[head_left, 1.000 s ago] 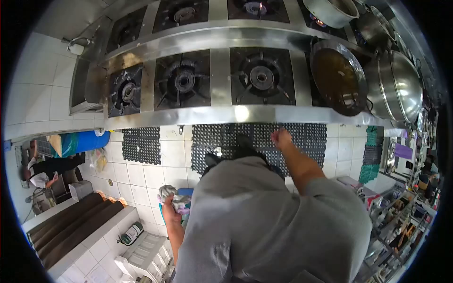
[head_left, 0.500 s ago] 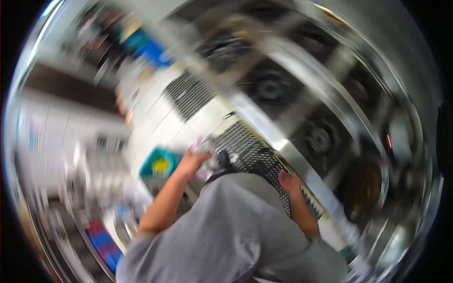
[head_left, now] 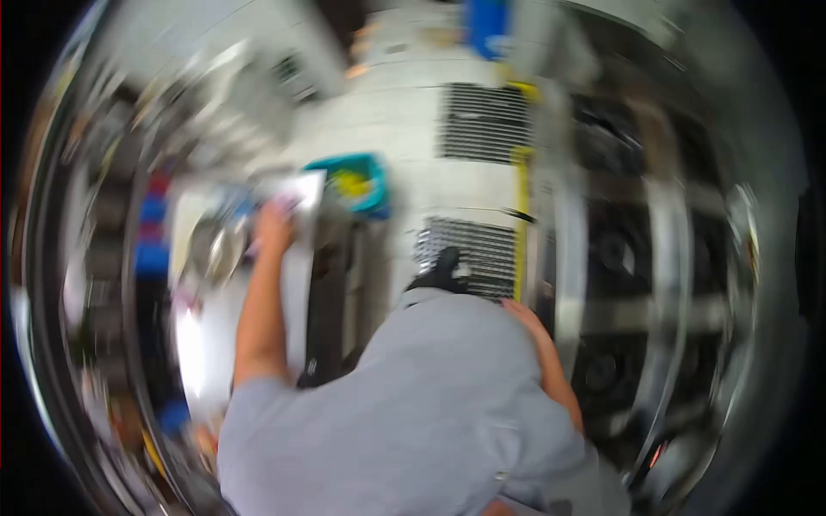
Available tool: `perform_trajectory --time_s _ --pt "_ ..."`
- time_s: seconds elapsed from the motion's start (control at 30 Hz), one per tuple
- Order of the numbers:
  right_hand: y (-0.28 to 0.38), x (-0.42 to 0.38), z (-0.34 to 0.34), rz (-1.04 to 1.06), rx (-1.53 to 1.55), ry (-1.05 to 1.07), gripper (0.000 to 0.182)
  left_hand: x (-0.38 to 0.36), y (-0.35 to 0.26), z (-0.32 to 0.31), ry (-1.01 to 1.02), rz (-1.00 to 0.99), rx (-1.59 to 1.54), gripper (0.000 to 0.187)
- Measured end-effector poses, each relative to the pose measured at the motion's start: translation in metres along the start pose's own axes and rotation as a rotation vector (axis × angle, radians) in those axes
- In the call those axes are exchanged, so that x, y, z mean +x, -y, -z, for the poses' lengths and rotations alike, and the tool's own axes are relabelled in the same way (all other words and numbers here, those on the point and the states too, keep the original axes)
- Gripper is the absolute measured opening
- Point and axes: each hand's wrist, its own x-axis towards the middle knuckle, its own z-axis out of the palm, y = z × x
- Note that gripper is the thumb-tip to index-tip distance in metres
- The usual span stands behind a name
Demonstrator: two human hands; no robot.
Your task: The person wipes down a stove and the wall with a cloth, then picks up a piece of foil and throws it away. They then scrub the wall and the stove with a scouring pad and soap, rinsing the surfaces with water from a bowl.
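Left hand is stretched out to the person's left with the arm nearly straight, and it's gripping a pale cloth that shows just above the knuckles. Everything's smeared with motion blur, so I can't make out how the fingers wrap it, only that the rag sits in the hand. Right hand is down by the hip, mostly tucked behind the grey shirt; can't tell if it's clenched or loose, and nothing shows in it.

Container-wise: just beside the cloth, on the white tile floor, there's a teal tub with something yellow inside. Too blurry to say what the yellow stuff is. Left of the hand there's a round shiny metal bowl, contents unreadable.

Two black rubber mats lie on the floor, one past the tub and one right at the person's feet, where a dark shoe pokes out. The steel stove with its black burners runs down the right side. A blue blob sits at the top edge.
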Motion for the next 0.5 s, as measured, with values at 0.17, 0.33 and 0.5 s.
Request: perform_trajectory --time_s 0.17,0.33,0.5 --pt "0.055 0.022 -0.007 0.163 -0.295 -0.196 0.053 0.031 0.013 -0.066 0.979 0.000 0.203 0.100" --pt "0.080 0.006 -0.024 0.218 -0.403 -0.434 0.051 0.143 -0.085 0.019 0.668 0.147 0.098 0.082" --pt "0.096 -0.018 -0.019 0.109 -0.300 -0.448 0.054 0.261 -0.244 0.040 0.495 -0.370 -0.324 0.072"
